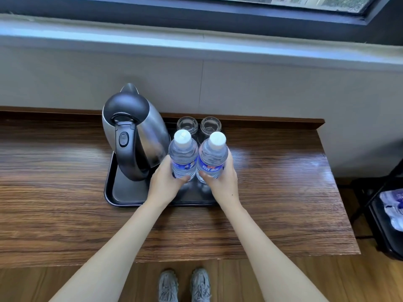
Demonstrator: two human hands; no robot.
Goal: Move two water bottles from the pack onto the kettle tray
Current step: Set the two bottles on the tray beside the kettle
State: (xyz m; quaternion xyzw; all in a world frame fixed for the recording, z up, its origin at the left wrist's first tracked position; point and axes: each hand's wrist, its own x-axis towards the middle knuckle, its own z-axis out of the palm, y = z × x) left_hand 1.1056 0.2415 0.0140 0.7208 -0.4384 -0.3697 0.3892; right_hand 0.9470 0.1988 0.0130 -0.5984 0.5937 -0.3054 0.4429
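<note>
You have one bottle in each hand: your left hand [166, 182] is wrapped around the left bottle [182, 158] and your right hand [222, 182] around the right bottle [212, 159], both upright, side by side and nearly touching over the right part of the black tray [113, 192]. Whether their bases already rest on the tray you cannot tell from here, since your hands hide them. The main risk is letting go too early: if a base is still in the air or sits on the tray's raised rim, that bottle could tip, and being so close it could knock its neighbour over. Setting them down too far forward is another danger, because two glasses [198, 125] stand just behind the bottles and a shove could clink or topple them. The kettle [133, 131] sits just beside the left bottle, its body close to your left knuckles, so there is little room to shift that way. The tray lies on a wooden bench [272, 182] below a window ledge. The pack [392, 205] with the remaining bottles sits low on a dark stand well off to your right, apart from the bench.
</note>
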